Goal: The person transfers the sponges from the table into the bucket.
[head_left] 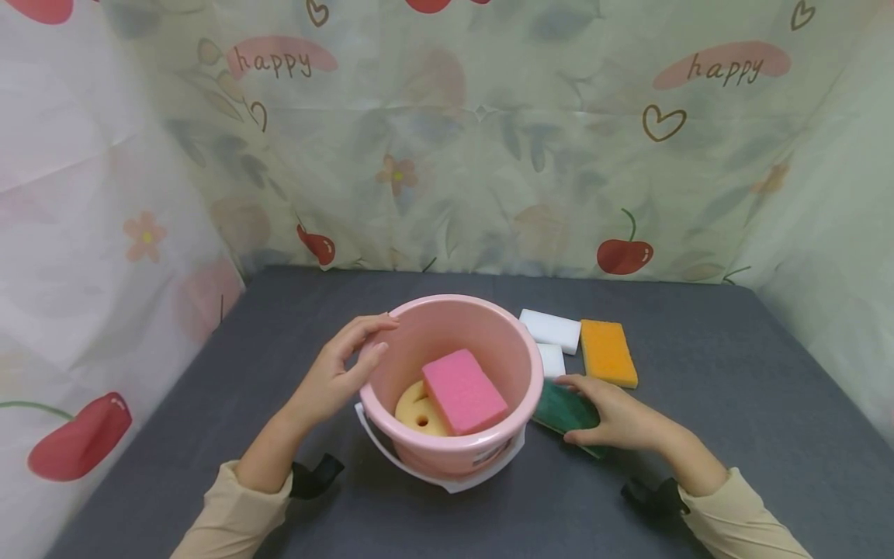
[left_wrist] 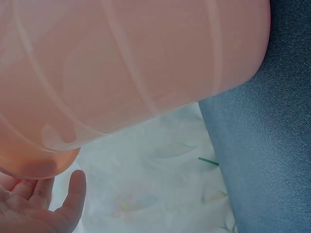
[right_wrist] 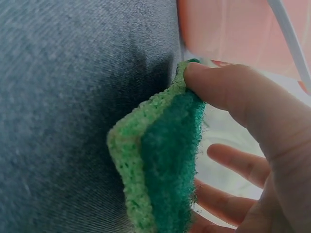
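In the head view, a pink bucket (head_left: 391, 454) stands in the middle of the table. My left hand (head_left: 341, 371) touches its left rim with the fingertips, the thumb standing apart from the wall in the left wrist view. Inside the bucket, a pink sponge (head_left: 465, 391) leans over a round yellow sponge (head_left: 412, 404) with a hole in it. To the right of the bucket, my right hand (head_left: 621, 413) grips a green scouring sponge (head_left: 567, 407) between thumb and fingers. The right wrist view shows its light green foam edge (right_wrist: 129, 160) and my thumb on one end.
Two white sponges (head_left: 552, 330) lie behind the green one, with an orange sponge (head_left: 609, 353) to their right. A white bail handle (head_left: 450, 485) hangs down the bucket's front. Patterned curtains (head_left: 482, 171) enclose the dark table (head_left: 293, 310) at the back and sides.
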A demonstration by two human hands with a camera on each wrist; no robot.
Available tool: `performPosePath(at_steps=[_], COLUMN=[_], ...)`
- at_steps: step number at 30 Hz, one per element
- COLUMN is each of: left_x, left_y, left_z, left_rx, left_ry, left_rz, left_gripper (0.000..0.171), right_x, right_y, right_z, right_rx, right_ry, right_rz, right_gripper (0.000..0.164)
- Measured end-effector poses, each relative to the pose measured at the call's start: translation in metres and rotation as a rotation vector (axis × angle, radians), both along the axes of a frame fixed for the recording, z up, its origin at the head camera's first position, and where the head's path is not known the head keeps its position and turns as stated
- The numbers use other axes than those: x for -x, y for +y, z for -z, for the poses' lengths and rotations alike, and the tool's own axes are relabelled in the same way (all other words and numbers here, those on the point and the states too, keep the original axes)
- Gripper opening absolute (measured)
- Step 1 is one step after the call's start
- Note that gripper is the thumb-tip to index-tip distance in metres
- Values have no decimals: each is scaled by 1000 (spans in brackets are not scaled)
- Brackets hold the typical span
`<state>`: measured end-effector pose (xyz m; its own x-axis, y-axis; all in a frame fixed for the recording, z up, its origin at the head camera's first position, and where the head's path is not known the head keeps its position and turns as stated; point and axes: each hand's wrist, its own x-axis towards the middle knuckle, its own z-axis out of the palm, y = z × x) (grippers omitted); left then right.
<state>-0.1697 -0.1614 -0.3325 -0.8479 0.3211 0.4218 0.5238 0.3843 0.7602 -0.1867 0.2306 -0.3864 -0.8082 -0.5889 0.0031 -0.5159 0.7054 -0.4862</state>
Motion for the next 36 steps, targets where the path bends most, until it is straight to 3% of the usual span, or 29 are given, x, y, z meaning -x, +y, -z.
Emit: performPosePath(at_steps=[13,25,36], left_x=[1,1,0], left_y=[0,0,0], left_z=[-1,-1,-1], left_rx=[3,5,1], left_ry=[-3,-6,-5], left_rz=[0,-3,-2], left_gripper=[33,33,33], right_x=[0,0,-1], right_y=[-2,1,1], right_z=[-10,-23,-30], right_rx=[-10,19,63], right_ry=[-53,-27,96], right_rz=[52,104,138], right_gripper=[70,70,67])
